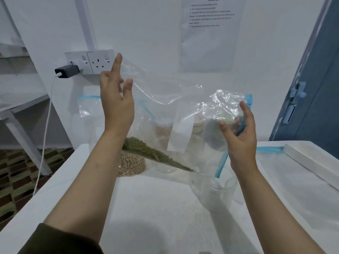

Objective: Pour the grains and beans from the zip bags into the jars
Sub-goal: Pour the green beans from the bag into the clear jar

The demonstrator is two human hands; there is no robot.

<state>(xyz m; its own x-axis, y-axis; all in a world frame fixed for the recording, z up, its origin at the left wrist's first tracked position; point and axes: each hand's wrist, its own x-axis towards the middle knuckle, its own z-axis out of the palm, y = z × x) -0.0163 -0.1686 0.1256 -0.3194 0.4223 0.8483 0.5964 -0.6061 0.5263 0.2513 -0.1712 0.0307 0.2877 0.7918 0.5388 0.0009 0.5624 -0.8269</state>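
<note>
I hold up a large clear zip bag (183,99), tilted over the white table (156,208). My left hand (117,103) pinches its raised upper corner, with the index finger pointing up. My right hand (242,138) grips the lower side by the blue zip strip (222,162). Green beans (156,154) lie in a sloping band inside the bag, their tip near the bag's low corner. Just below that corner stands an open clear jar (220,189). A second bag with beige grains (131,165) lies on the table behind.
Other clear jars (165,125) stand behind the bag near the wall. An empty zip bag (88,107) leans at the back left, and another (271,150) lies flat at the right beside a white board (311,158). A charger (67,71) sits plugged into the wall socket.
</note>
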